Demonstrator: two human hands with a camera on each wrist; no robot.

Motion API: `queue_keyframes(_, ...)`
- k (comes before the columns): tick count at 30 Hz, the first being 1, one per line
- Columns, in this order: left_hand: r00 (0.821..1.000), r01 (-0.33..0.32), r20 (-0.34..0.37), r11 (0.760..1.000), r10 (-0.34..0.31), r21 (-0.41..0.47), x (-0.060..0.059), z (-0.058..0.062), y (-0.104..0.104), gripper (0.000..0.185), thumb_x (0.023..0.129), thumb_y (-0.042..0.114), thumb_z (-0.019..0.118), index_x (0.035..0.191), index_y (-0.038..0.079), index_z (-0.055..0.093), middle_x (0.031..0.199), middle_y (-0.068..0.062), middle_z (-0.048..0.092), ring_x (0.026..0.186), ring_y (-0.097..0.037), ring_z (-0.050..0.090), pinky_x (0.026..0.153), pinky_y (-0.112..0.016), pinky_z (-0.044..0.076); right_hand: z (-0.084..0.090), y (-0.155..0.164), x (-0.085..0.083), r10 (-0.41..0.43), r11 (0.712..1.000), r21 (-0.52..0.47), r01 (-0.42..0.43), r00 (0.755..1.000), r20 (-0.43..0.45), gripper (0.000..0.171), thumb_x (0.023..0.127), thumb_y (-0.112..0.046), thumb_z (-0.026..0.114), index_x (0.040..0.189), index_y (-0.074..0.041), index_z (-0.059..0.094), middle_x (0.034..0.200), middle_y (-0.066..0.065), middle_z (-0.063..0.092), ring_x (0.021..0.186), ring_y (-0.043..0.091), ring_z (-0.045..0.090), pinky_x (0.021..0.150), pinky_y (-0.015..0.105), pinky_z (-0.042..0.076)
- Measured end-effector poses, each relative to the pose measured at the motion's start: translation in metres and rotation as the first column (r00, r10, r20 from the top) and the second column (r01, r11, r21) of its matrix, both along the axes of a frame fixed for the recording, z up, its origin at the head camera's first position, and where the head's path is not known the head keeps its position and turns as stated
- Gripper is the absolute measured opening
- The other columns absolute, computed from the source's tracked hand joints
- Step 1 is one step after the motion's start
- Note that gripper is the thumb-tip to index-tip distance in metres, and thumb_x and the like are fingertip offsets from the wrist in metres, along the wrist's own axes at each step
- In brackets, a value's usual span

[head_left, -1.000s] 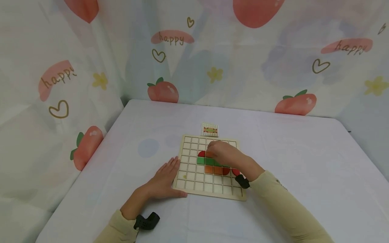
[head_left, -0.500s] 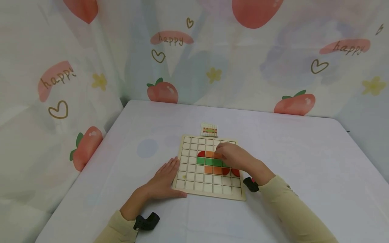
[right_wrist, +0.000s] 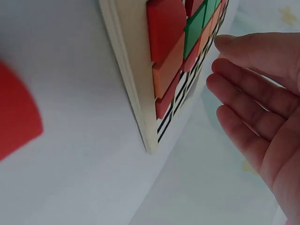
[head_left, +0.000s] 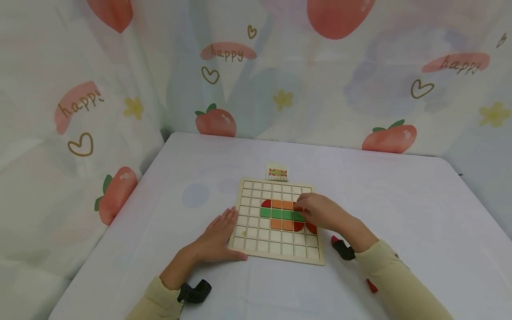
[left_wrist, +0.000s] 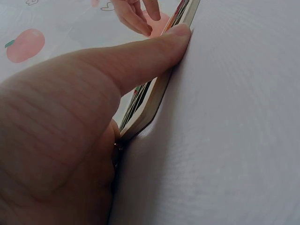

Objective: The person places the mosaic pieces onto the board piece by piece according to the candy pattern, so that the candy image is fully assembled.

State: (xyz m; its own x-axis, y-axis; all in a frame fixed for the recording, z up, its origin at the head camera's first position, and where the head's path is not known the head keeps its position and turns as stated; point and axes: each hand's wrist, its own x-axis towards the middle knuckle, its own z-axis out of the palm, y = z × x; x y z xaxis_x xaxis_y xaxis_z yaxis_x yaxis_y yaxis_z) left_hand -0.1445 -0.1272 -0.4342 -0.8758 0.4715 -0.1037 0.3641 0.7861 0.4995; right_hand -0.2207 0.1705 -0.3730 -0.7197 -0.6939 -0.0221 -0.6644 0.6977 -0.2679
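A wooden grid board [head_left: 250, 231] lies on the white table. Its middle cells hold red [head_left: 266, 203], orange [head_left: 282, 205] and green [head_left: 280, 214] pieces in three rows. My left hand [head_left: 216, 235] lies flat against the board's left edge, and its thumb [left_wrist: 140, 56] presses along the board's rim [left_wrist: 157, 93]. My right hand [head_left: 320, 212] hovers over the board's right side, fingertips by a red piece near the top row's right end. In the right wrist view its fingers [right_wrist: 248, 112] are straight and hold nothing beside the board [right_wrist: 133, 89].
A small picture card [head_left: 276, 171] lies just beyond the board's far edge. A loose red piece [head_left: 372, 285] sits on the table by my right sleeve, also seen as the red piece [right_wrist: 14, 112] in the right wrist view. A strawberry-print cloth [head_left: 216, 66] hangs around the table.
My right hand has slid rightward and nearer across the board, uncovering the orange pieces of the top row. The left hand has stayed put.
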Motion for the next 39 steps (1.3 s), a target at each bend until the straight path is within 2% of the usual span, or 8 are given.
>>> queue_keyframes(13,1.0,-0.016,-0.001,1.0,0.016,-0.002,0.0,-0.004,-0.003,0.116,0.07,0.069,0.061,0.147,0.002,0.005,0.153,-0.01,0.001,0.138,-0.019,-0.004,0.108,-0.041,0.005,-0.002,0.031,0.012,-0.107,0.994,0.015,0.107,0.994,0.029,0.018,0.081,-0.006,0.07,0.099,-0.005,0.071,0.098,0.006,0.064,0.092,0.025,0.058,0.079,0.038,0.05)
queue_keyframes(25,1.0,-0.009,-0.01,1.0,0.009,-0.007,0.0,-0.006,-0.002,0.116,0.07,0.069,0.06,0.147,0.002,0.004,0.153,-0.01,0.001,0.138,-0.019,-0.003,0.108,-0.041,0.006,-0.002,0.045,0.023,-0.179,0.983,0.047,0.177,0.982,0.057,0.019,0.08,-0.007,0.071,0.098,-0.002,0.07,0.098,0.009,0.063,0.094,0.029,0.058,0.079,0.042,0.049)
queue_keyframes(32,1.0,-0.001,-0.009,1.0,0.001,-0.015,0.0,-0.005,-0.001,0.116,0.071,0.07,0.059,0.147,0.002,0.003,0.153,-0.009,0.0,0.138,-0.019,-0.004,0.108,-0.041,0.006,-0.006,0.056,0.032,-0.281,0.959,0.058,0.276,0.953,0.116,0.02,0.081,-0.008,0.07,0.099,0.0,0.07,0.1,0.011,0.063,0.095,0.03,0.058,0.078,0.043,0.049)
queue_keyframes(39,1.0,-0.005,-0.004,1.0,0.005,-0.006,0.0,-0.002,0.001,0.115,0.071,0.067,0.061,0.147,0.002,0.005,0.153,-0.01,0.001,0.138,-0.019,-0.003,0.108,-0.041,0.005,-0.007,0.063,0.043,-0.313,0.95,0.035,0.311,0.941,0.128,0.023,0.081,-0.009,0.069,0.101,0.002,0.068,0.098,0.009,0.064,0.093,0.029,0.058,0.079,0.043,0.049)
